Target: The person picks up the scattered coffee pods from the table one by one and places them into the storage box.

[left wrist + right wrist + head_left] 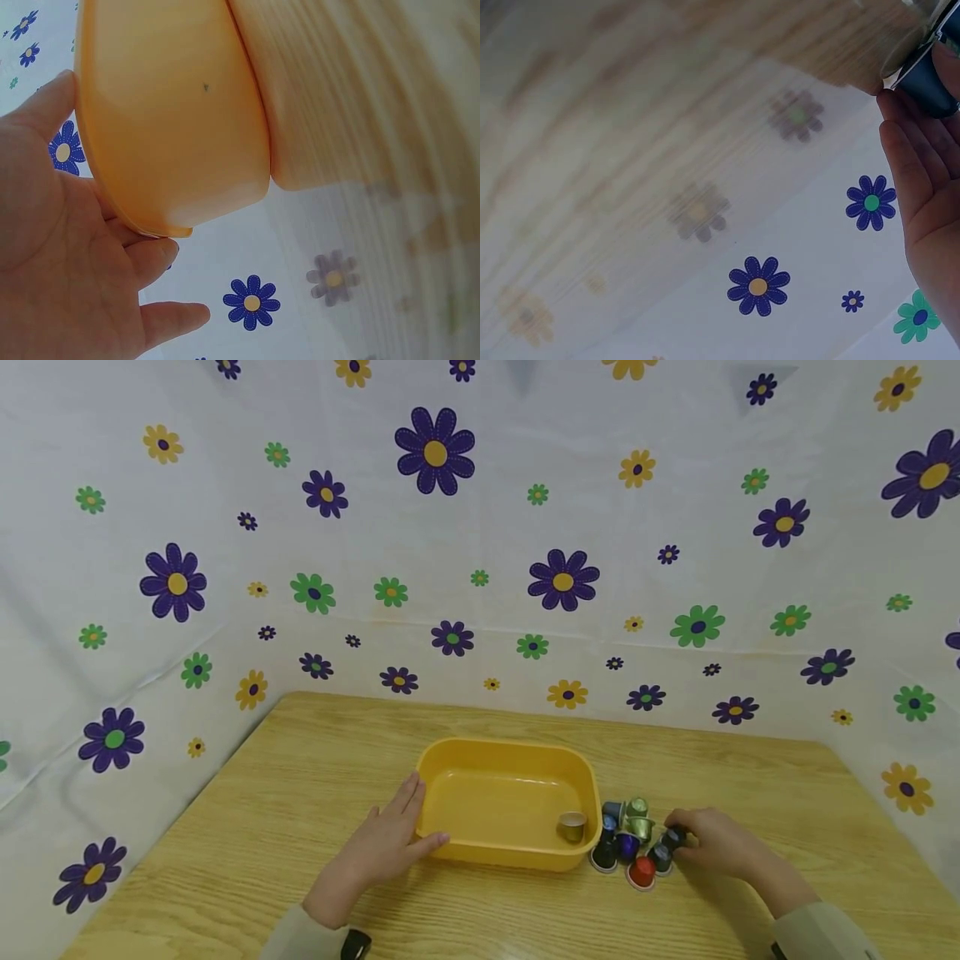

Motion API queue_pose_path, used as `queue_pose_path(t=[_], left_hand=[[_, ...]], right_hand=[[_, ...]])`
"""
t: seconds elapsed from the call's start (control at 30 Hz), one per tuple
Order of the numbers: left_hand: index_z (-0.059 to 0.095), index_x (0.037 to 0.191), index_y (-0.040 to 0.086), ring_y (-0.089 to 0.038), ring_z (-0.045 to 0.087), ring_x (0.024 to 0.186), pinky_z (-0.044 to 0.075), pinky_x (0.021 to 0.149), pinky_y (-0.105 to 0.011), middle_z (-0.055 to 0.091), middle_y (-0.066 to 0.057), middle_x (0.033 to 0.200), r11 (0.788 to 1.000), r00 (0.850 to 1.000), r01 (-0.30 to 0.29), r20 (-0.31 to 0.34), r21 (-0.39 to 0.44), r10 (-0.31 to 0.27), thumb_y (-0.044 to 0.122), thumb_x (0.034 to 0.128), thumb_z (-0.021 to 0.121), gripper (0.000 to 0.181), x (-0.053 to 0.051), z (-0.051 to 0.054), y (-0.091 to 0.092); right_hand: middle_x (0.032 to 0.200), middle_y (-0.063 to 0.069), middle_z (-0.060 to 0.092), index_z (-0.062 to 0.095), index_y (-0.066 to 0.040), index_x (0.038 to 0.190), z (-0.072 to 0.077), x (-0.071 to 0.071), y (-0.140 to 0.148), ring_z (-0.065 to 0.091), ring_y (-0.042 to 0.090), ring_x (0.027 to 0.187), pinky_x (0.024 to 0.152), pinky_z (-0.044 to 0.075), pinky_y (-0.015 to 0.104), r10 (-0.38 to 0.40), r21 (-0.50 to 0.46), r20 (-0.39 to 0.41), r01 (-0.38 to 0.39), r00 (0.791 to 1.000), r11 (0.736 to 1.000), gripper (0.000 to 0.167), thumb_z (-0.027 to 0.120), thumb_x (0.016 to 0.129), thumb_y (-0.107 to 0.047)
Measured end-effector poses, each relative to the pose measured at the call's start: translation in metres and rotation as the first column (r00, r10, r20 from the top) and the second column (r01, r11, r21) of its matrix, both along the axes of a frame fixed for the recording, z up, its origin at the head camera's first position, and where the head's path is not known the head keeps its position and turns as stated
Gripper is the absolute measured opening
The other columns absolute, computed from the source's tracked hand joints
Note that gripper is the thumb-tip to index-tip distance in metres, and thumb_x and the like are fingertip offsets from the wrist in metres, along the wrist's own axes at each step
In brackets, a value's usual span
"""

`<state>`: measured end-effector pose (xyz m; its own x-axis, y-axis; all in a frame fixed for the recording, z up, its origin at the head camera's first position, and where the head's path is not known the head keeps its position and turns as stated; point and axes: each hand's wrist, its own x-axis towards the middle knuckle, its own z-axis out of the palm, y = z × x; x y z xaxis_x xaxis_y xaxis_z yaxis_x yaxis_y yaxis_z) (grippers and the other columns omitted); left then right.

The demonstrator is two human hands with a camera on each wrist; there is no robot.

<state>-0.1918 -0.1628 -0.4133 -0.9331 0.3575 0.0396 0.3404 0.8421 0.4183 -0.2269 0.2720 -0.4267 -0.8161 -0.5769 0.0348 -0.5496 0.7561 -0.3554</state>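
"Yellow plastic, that rounded rectangular tub (510, 857) — how much is in it?"

"One small olive-coloured capsule with a pale lid (573, 832), near the right end. I'd call the work barely begun."

"What's left, then?"

"A cluster of shiny red, green, purple and dark capsules (627, 847) on the wood-grained counter (525, 914), just beside the tub's right end — all outside it."

"And the hands?"

"The left hand (381, 845) lies with fingers straight against the tub's left rim, thumb apart. The right hand (716, 842) pinches a dark, shiny, cup-shaped capsule (928, 84) at the cluster's edge, not yet in the tub."
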Motion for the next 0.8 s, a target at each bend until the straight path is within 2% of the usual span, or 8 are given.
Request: queue_pose_path(t=[0.13,0.4,0.6,0.8], left_hand=[[0.017,0.137,-0.007,-0.032,0.018,0.129,0.018,0.094,-0.062,0.009,-0.019,0.145,1.0,1.0,0.004,-0.002,0.0,-0.004,0.051,0.087,0.045,0.082,0.0,0.001,0.0],[0.017,0.137,-0.008,-0.033,0.019,0.129,0.018,0.093,-0.063,0.009,-0.02,0.145,1.0,1.0,0.013,-0.011,-0.004,-0.014,0.051,0.0872,0.044,0.082,0.0,0.001,0.0],[0.017,0.137,-0.008,-0.033,0.018,0.129,0.018,0.093,-0.063,0.008,-0.019,0.145,1.0,1.0,0.013,-0.004,-0.004,-0.013,0.052,0.087,0.044,0.083,-0.001,0.002,0.001],[0.017,0.137,-0.008,-0.033,0.018,0.129,0.018,0.093,-0.063,0.009,-0.019,0.145,1.0,1.0,0.007,-0.001,-0.009,-0.007,0.052,0.0868,0.044,0.083,0.0,0.002,0.0]], right_hand=[[0.086,0.006,0.063,0.061,0.0,0.093,0.0,0.0,0.001,0.06,0.022,0.078,0.067,0.049,0.036,-0.004,-0.012,0.001,0.004,1.0,1.0,0.022,0.068,0.072,-0.002],[0.088,0.007,0.063,0.06,0.002,0.096,0.003,-0.001,0.007,0.06,0.026,0.08,0.068,0.049,0.039,-0.034,-0.036,-0.061,0.032,0.998,0.999,0.025,0.068,0.072,-0.002],[0.094,0.013,0.062,0.059,0.003,0.099,0.008,0.001,0.009,0.059,0.034,0.087,0.071,0.049,0.041,-0.076,-0.124,-0.042,0.07,0.996,0.99,0.027,0.068,0.075,-0.006],[0.096,0.017,0.062,0.058,0.006,0.1,0.01,0.005,0.009,0.06,0.035,0.088,0.073,0.049,0.038,-0.109,-0.228,-0.087,0.087,0.99,0.97,0.03,0.069,0.075,-0.004]])
